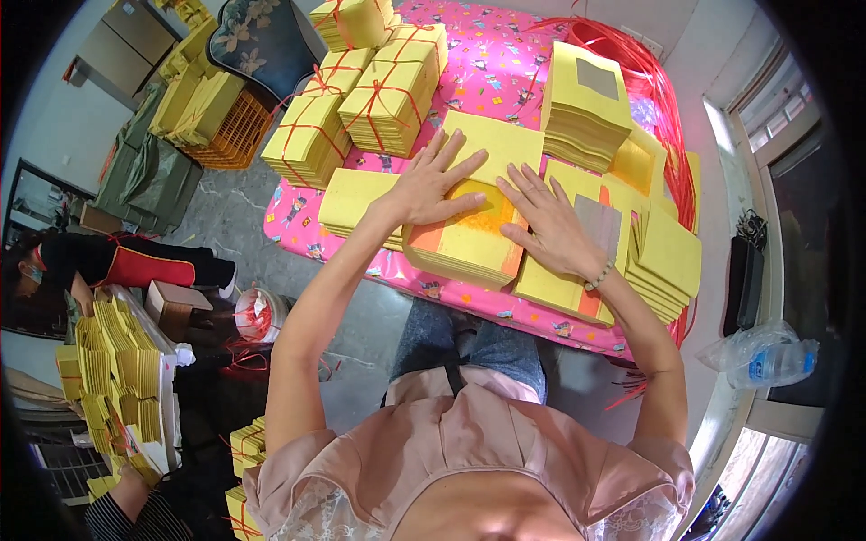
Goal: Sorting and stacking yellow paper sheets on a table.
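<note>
Both my hands rest on a stack of yellow paper [460,257] at the near edge of the table. An orange-gold patch marks its top sheet. My left hand [439,185] lies with fingers spread over the stack's left and far part. Across its right side my right hand [552,221] is stretched out, the wrist with a beaded bracelet reaching over the neighbouring yellow paper [591,225], which bears a grey patch. Just beyond my fingers is a flat yellow sheet [501,144]. A lower yellow stack [361,200] sits beside my left wrist.
Yellow bundles tied with red string [383,99] stand at the far left of the pink patterned tablecloth [492,54]. A tall yellow stack [586,108] and red strings [654,90] are at the right. A plastic bottle [771,363] lies by the window. Another person [135,261] works at the left.
</note>
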Demonstrator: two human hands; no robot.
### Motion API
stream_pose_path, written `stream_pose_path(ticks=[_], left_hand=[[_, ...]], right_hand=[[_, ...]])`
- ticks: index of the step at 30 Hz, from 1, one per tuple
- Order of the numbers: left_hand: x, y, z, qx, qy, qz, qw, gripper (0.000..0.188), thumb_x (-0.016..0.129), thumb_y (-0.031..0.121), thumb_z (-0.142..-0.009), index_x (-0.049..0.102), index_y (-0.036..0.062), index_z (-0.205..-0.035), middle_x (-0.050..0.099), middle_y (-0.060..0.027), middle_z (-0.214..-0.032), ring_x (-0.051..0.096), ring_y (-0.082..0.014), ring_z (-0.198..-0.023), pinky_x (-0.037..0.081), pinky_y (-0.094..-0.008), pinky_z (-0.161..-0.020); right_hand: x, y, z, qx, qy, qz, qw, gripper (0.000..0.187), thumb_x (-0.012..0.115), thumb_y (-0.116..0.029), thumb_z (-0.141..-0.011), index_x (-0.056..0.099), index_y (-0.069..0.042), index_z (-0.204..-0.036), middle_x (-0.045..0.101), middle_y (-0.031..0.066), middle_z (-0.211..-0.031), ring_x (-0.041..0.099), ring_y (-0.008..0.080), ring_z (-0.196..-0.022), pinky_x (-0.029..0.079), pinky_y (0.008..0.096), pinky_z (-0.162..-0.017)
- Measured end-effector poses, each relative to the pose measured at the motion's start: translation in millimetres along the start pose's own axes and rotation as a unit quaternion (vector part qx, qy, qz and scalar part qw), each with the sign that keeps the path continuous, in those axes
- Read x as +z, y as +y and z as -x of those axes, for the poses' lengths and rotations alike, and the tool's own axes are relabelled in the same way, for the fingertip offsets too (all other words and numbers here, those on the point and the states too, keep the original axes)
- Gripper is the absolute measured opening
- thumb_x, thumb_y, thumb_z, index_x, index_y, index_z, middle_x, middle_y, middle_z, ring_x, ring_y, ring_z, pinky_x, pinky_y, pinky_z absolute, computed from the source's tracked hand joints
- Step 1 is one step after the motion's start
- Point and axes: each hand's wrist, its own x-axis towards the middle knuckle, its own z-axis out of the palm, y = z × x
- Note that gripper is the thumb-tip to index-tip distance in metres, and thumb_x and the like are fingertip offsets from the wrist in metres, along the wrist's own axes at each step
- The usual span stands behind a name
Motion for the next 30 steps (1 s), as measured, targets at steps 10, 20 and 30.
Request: stream_pose_path(ticks=[10,20,30], left_hand=[[-5,-19,4,0.001,0.168,0.306,0.937,0.059,0.051,0.044,-0.101,0.044,0.0081,-0.147,0.033,-0.0246,-0.155,0.028,-0.0375,-0.147,0.024,-0.0445,-0.119],[-17,-5,21,-0.266,0.201,0.372,0.866,0.082,0.063,0.059,-0.088,0.049,-0.0063,-0.135,0.065,-0.014,-0.081,0.068,-0.0217,-0.073,0.052,-0.0352,-0.07],[-23,-31,86,-0.258,0.246,0.581,0.731,0.061,0.073,0.017,-0.091,0.041,-0.0028,-0.14,0.064,-0.0134,-0.118,0.068,-0.0181,-0.098,0.058,-0.0319,-0.08]], right_hand=[[-1,15,-33,-0.075,0.239,0.021,0.968,0.027,0.07,-0.021,-0.087,0.069,-0.006,-0.109,0.067,0.0084,-0.106,0.063,0.0269,-0.098,0.047,0.0395,-0.088],[2,-15,-44,-0.194,0.324,0.125,0.918,0.017,0.069,-0.015,-0.086,0.069,-0.005,-0.1,0.068,0.0054,-0.089,0.065,0.0201,-0.076,0.052,0.0348,-0.073],[-5,-61,-28,-0.19,0.27,0.018,0.944,0.024,0.072,-0.017,-0.085,0.07,-0.007,-0.106,0.069,0.0064,-0.099,0.067,0.0229,-0.088,0.051,0.038,-0.079]])
